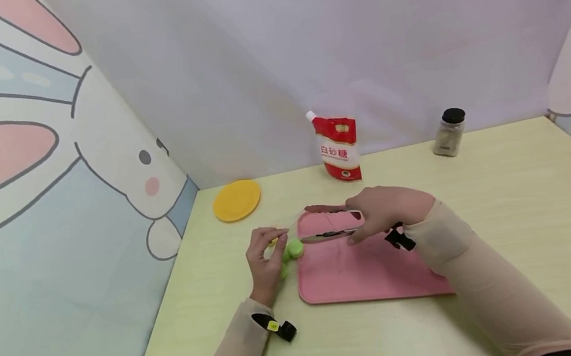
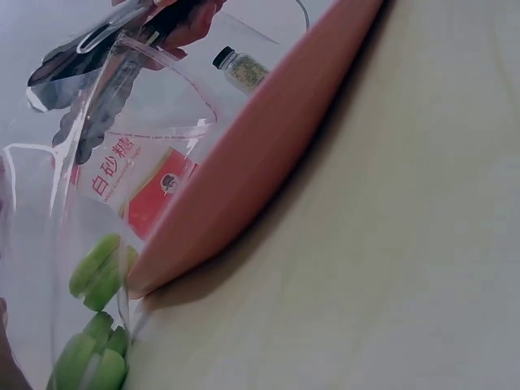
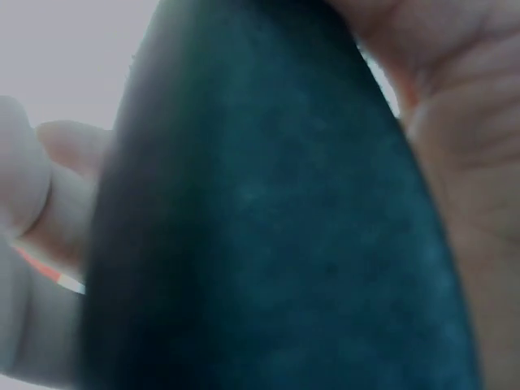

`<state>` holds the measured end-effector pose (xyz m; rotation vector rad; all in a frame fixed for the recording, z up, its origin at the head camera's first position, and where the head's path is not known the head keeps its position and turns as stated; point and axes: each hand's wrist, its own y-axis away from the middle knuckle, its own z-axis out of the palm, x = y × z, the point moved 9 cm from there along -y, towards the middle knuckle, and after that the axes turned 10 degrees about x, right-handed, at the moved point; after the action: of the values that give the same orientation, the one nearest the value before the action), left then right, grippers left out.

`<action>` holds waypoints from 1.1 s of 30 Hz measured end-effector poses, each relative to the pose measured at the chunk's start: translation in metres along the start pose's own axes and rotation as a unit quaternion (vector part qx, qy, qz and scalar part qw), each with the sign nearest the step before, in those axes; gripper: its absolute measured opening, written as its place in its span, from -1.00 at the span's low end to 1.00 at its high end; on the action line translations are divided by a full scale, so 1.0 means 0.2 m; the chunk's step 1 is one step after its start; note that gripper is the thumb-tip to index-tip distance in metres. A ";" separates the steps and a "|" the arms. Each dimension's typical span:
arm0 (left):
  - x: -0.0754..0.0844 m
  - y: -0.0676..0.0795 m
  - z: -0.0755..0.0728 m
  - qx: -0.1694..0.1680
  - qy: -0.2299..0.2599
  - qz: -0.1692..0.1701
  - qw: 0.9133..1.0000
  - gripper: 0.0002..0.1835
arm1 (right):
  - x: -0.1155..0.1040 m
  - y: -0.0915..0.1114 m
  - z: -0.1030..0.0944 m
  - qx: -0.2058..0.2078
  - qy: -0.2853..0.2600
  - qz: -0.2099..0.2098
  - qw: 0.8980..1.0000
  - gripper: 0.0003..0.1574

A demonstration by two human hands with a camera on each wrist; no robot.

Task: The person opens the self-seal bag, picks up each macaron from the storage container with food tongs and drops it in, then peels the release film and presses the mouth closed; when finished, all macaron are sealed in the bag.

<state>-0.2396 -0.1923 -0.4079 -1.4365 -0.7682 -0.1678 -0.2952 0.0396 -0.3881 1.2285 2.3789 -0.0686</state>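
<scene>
My left hand (image 1: 266, 263) pinches the upper edge of a clear plastic bag (image 2: 154, 132) at the tray's left side. Several green rounded pieces (image 2: 101, 272) show through the film low in the bag, and a bit of yellow peeks out beneath the fingers. My right hand (image 1: 391, 209) holds metal tongs (image 1: 330, 235) by their dark handle, over the pink tray (image 1: 367, 281). The tongs' two arms stand spread apart, tips pointing left toward the bag's mouth. In the right wrist view a blurred dark teal handle (image 3: 284, 203) fills most of the picture between fingers and palm.
Behind the tray stands a red and white sugar pouch (image 1: 338, 151) with a white cap. A yellow plate (image 1: 237, 200) lies at the back left. A small black-lidded jar (image 1: 449, 134) stands at the back right. My right forearm covers the tray's right end.
</scene>
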 end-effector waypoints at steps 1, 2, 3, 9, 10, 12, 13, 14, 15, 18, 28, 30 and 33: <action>0.01 0.00 0.00 0.000 0.000 0.001 1.000 -0.84 | 0.01 0.01 -0.01 0.001 -0.002 0.003 1.000 -0.33; 0.03 -0.01 0.00 0.001 0.001 0.001 1.000 -0.84 | 0.03 0.03 -0.02 0.002 -0.004 0.006 1.000 -0.33; 0.03 -0.01 0.00 0.002 0.001 0.002 1.000 -0.83 | 0.05 0.04 -0.03 0.005 -0.004 0.008 1.000 -0.32; 0.05 -0.02 0.00 0.004 0.000 -0.001 1.000 -0.83 | 0.19 0.15 -0.08 0.018 -0.012 0.030 0.999 -0.28; 0.05 -0.02 0.00 0.003 0.000 -0.003 1.000 -0.84 | 0.21 0.17 -0.08 0.019 -0.015 0.035 0.999 -0.28; 0.03 -0.01 0.00 0.003 -0.001 -0.005 1.000 -0.84 | 0.26 0.22 -0.09 0.023 -0.016 0.042 0.999 -0.27; 0.01 0.00 0.00 0.003 -0.001 -0.004 1.000 -0.83 | 0.29 0.24 -0.09 0.025 -0.015 0.046 0.999 -0.28; -0.01 0.01 0.00 0.004 -0.002 -0.003 1.000 -0.83 | 0.32 0.27 -0.10 0.027 -0.014 0.048 0.998 -0.28; -0.03 0.02 0.00 0.003 -0.003 -0.002 1.000 -0.82 | 0.34 0.29 -0.10 0.029 -0.014 0.049 0.998 -0.28; -0.08 0.04 0.00 0.001 -0.003 0.000 1.000 -0.80 | 0.43 0.37 -0.10 0.033 -0.017 0.055 0.998 -0.35; -0.09 0.04 -0.02 0.007 -0.008 0.004 1.000 -0.78 | 0.68 0.60 -0.08 -0.001 -0.032 0.076 0.997 -0.40; -0.09 0.04 -0.01 0.005 -0.005 0.007 1.000 -0.79 | 0.73 0.65 -0.07 -0.016 -0.049 0.094 0.994 -0.39; -0.09 0.04 0.00 0.003 0.003 0.008 1.000 -0.79 | 0.78 0.70 -0.06 -0.026 -0.069 0.120 0.990 -0.38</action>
<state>-0.2487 -0.1979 -0.4246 -1.4368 -0.7519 -0.1567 -0.2669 0.2450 -0.4188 1.4281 2.0880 -0.0134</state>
